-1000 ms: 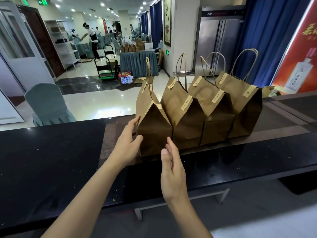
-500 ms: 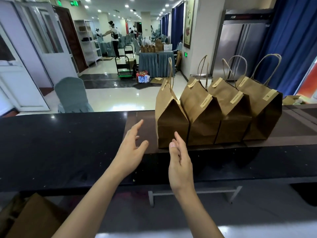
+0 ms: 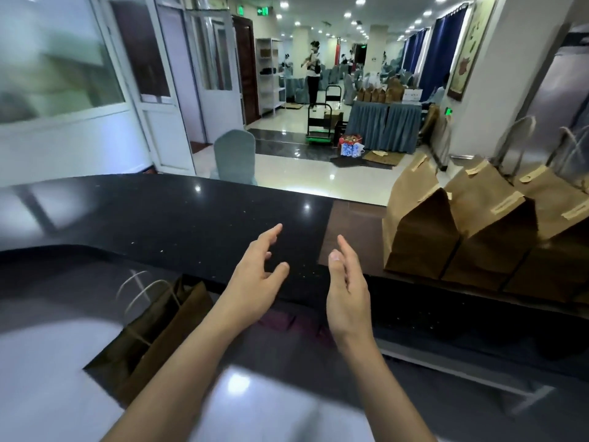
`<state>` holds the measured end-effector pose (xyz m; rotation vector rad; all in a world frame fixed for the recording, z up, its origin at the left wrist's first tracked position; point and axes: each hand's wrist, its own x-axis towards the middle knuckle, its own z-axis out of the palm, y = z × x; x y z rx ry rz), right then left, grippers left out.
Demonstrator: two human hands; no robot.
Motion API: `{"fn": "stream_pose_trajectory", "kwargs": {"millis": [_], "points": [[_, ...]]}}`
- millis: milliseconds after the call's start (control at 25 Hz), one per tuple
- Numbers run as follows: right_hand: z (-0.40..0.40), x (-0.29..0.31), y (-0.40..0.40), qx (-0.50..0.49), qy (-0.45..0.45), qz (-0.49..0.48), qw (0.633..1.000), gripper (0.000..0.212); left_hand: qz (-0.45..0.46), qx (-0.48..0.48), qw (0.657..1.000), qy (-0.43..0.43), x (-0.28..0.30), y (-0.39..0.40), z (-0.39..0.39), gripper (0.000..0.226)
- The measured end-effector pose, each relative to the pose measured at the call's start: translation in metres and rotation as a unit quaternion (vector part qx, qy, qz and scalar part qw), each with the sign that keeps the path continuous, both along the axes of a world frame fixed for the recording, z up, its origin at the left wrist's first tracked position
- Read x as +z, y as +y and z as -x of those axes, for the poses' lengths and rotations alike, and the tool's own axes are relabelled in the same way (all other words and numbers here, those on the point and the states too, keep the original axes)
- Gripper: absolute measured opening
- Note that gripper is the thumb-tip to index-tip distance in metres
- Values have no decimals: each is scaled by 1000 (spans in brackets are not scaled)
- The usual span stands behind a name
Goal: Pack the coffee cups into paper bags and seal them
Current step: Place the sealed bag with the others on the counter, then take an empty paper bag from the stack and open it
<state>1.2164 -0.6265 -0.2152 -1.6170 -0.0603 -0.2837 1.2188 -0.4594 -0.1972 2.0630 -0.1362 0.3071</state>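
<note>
Several sealed brown paper bags stand in a row on the black counter (image 3: pixel 191 218) at the right; the nearest sealed bag (image 3: pixel 417 231) has its top folded and taped. My left hand (image 3: pixel 255 279) and my right hand (image 3: pixel 347 285) hover above the counter's near edge, palms facing each other, fingers relaxed and holding nothing. Both hands are well left of the bags and touch none of them. More brown paper bags (image 3: pixel 159 330) with white twisted handles sit below the counter at the lower left. No coffee cup is visible.
A covered chair (image 3: pixel 235 157) stands beyond the counter. Farther back are a skirted table (image 3: pixel 382 126) with more paper bags, a trolley (image 3: pixel 322 129) and a person (image 3: pixel 312 74) standing. White doors line the left wall.
Both hands have let go of the nearest bag and drawn back from it. My view has swung left, so the bag row now sits at the right edge and the bags under the counter appear.
</note>
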Motion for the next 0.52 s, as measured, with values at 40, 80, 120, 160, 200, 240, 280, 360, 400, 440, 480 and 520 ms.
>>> {"fn": "stream_pose_trajectory", "kwargs": {"millis": [40, 80, 120, 160, 200, 240, 280, 360, 400, 440, 480, 520], "points": [[2, 1, 12, 16, -2, 2, 1000, 64, 1, 16, 1000, -3, 0, 12, 9, 65], [4, 1, 23, 29, -3, 4, 1000, 61, 1, 30, 1000, -5, 0, 23, 16, 65], [5, 0, 35, 40, -1, 7, 999, 56, -2, 43, 999, -8, -1, 34, 24, 65], [6, 0, 45, 51, 0, 8, 999, 51, -7, 54, 998, -9, -2, 44, 32, 65], [8, -1, 58, 65, 2, 9, 998, 49, -11, 66, 998, -9, -2, 55, 40, 65], [9, -1, 68, 77, 5, 9, 997, 49, -16, 75, 997, -10, -2, 65, 48, 64], [10, -1, 77, 88, 7, 11, 996, 49, -24, 83, 996, -13, -2, 73, 54, 64], [12, -1, 98, 111, 6, 17, 994, 49, -41, 104, 993, -20, -1, 91, 69, 64], [13, -2, 107, 120, 4, 21, 993, 48, -48, 113, 992, -23, -1, 99, 76, 64], [13, -4, 117, 130, 4, 25, 991, 48, -52, 122, 991, -26, -1, 106, 84, 64], [13, -5, 125, 139, 3, 30, 990, 48, -54, 127, 990, -31, -1, 111, 91, 64], [13, -7, 134, 147, 4, 36, 989, 48, -53, 132, 989, -38, -3, 116, 100, 63]]}}
